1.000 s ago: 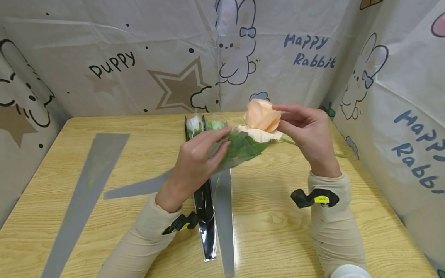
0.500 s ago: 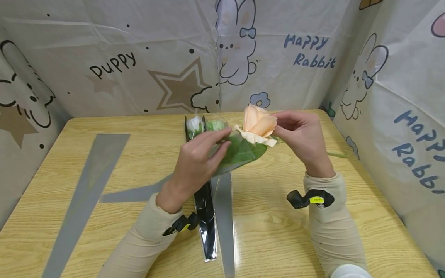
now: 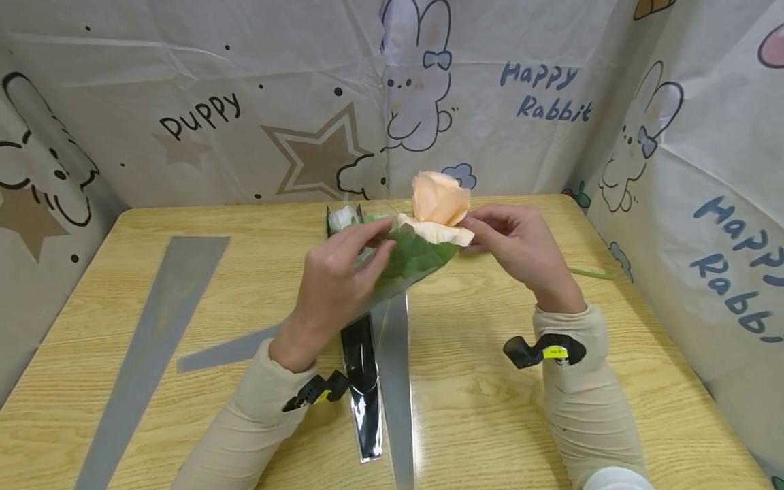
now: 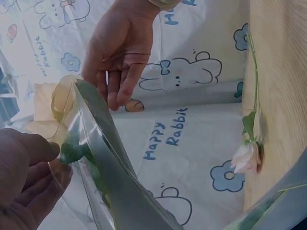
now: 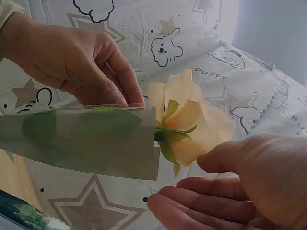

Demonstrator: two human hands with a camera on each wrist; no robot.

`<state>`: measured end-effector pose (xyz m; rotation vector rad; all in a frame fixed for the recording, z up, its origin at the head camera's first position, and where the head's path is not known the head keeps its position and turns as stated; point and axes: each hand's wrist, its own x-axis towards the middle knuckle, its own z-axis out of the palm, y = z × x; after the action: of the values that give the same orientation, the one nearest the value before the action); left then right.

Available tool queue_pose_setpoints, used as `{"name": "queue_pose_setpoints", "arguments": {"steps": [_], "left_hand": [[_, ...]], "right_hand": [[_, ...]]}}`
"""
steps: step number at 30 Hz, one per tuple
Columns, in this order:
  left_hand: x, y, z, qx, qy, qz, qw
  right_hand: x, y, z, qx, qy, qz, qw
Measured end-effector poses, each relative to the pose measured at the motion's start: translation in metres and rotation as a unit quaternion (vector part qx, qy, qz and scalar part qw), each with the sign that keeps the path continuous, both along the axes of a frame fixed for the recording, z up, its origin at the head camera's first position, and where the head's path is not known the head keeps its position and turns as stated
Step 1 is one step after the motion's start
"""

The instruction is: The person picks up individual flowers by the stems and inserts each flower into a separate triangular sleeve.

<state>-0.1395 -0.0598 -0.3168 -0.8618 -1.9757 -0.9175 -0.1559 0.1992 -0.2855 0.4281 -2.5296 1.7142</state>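
Note:
A peach rose stands at the mouth of a clear-fronted, grey-backed flower sleeve, its bloom outside the rim. Green leaves of the rose show inside the film. My left hand pinches the sleeve's upper rim between thumb and fingers. Beneath that forearm the sleeve's narrow tail runs off to the left. On the other side, my right hand is close against the bloom. Its thumb touches a lower petal in the right wrist view, while the other fingers extend loosely below.
A black sleeve with a white flower lies mid-table, beside a grey sleeve holding a pale green flower. Another grey sleeve lies at left. A pink rose rests on the table at right. Printed cloth walls stand behind.
The rose and my right hand have shifted left, with the hand now lower against the bloom. My left hand has drifted slightly left, and the held sleeve's tail has swung down a little.

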Motion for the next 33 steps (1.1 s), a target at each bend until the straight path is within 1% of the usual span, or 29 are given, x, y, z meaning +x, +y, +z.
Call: {"name": "queue_pose_setpoints", "arguments": {"steps": [4,8,12,15,19,22,25,29,33], "left_hand": [[-0.001,-0.002,0.000,0.003,-0.012,0.009,0.9999],[-0.001,-0.003,-0.001,0.005,-0.020,0.015,0.9997],[-0.002,-0.003,-0.001,0.005,-0.026,0.019,0.9995],[-0.001,-0.003,-0.002,0.004,-0.030,0.020,0.9994],[-0.001,-0.003,-0.002,0.002,-0.033,0.022,0.9992],[-0.001,-0.002,-0.002,0.001,-0.032,0.024,0.9992],[-0.002,-0.002,-0.002,0.001,-0.026,0.024,0.9994],[-0.002,-0.002,-0.003,-0.001,-0.019,0.023,0.9995],[-0.002,-0.001,-0.004,-0.005,-0.022,0.024,0.9995]], "right_hand": [[0.000,-0.003,-0.002,0.029,-0.042,0.059,0.9970],[0.001,-0.005,-0.003,0.058,-0.075,0.109,0.9895],[0.003,-0.010,-0.006,0.055,-0.092,0.157,0.9817],[0.002,-0.014,-0.007,0.052,-0.096,0.178,0.9779],[0.001,-0.014,-0.010,0.064,-0.094,0.176,0.9778],[0.001,-0.014,-0.011,0.062,-0.092,0.172,0.9789],[0.001,-0.017,-0.012,0.048,-0.099,0.167,0.9798],[0.002,-0.024,-0.015,0.020,-0.115,0.144,0.9828],[0.001,-0.029,-0.017,-0.003,-0.106,0.128,0.9862]]}}
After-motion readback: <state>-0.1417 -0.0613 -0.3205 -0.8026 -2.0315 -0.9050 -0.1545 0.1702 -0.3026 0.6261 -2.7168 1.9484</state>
